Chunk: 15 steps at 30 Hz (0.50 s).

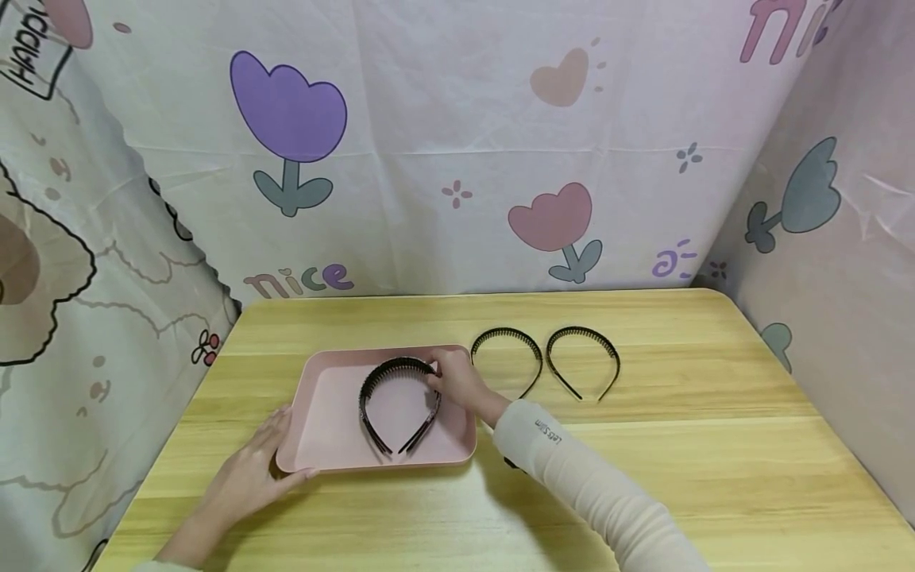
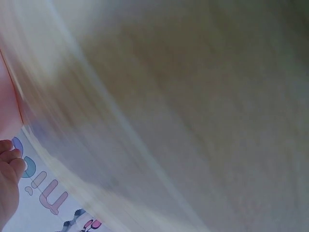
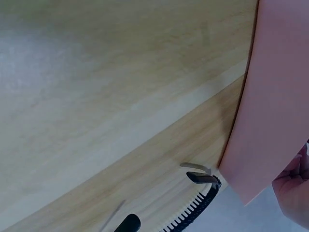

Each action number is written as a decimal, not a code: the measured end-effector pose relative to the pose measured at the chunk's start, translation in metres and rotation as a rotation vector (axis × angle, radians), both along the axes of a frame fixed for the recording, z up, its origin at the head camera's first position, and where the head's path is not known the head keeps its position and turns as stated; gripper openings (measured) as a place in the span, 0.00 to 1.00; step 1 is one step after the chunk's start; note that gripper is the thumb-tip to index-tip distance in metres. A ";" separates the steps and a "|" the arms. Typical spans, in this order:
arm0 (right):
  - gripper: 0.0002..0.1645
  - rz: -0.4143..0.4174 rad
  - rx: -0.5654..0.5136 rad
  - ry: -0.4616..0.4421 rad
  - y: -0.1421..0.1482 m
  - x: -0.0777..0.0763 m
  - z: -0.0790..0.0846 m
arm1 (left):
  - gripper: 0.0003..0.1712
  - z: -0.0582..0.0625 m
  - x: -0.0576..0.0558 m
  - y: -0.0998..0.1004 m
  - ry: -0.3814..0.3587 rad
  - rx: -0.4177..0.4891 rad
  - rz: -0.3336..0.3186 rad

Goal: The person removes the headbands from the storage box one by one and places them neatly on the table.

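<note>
A shallow pink tray (image 1: 325,413) sits on the wooden table, left of its middle. Inside it lies a stack of black toothed headbands (image 1: 367,391), with their tips toward the near edge. My right hand (image 1: 460,383) reaches over the tray's right end and pinches the stack's right side between thumb and fingers. At the near left corner, my left hand (image 1: 250,474) touches the tray, fingers along the left wall and thumb out along the front. Only a few left fingers (image 2: 10,159) show in the left wrist view, beside the tray wall.
Two more black headbands lie to the right of the tray, one close by it (image 1: 538,353) and one farther right (image 1: 616,361). The wooden table (image 1: 643,453) extends toward a printed cloth (image 1: 415,159) hanging behind it and at both sides.
</note>
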State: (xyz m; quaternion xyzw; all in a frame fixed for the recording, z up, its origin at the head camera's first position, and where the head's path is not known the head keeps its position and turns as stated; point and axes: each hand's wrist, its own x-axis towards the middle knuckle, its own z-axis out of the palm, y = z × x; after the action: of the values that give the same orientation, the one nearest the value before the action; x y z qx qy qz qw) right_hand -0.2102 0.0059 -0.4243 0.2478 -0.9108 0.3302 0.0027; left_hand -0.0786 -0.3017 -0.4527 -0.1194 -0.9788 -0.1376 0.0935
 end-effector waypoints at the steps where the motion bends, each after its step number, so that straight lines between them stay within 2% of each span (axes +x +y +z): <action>1: 0.11 0.003 -0.006 -0.001 0.000 -0.001 0.000 | 0.58 0.000 0.000 0.000 -0.001 0.000 -0.002; 8: 0.08 0.027 -0.080 -0.026 0.002 -0.006 -0.006 | 0.58 -0.002 0.000 0.001 0.018 0.002 -0.011; 15: 0.08 0.035 -0.100 -0.049 0.004 -0.009 -0.005 | 0.58 -0.002 0.000 0.001 0.025 0.004 -0.023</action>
State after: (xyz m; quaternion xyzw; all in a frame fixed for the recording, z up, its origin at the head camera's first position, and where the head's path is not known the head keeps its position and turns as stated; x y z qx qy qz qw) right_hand -0.2191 0.0097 -0.4288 0.2551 -0.8886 0.3811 -0.0129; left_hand -0.0791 -0.3012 -0.4544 -0.1322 -0.9758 -0.1392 0.1045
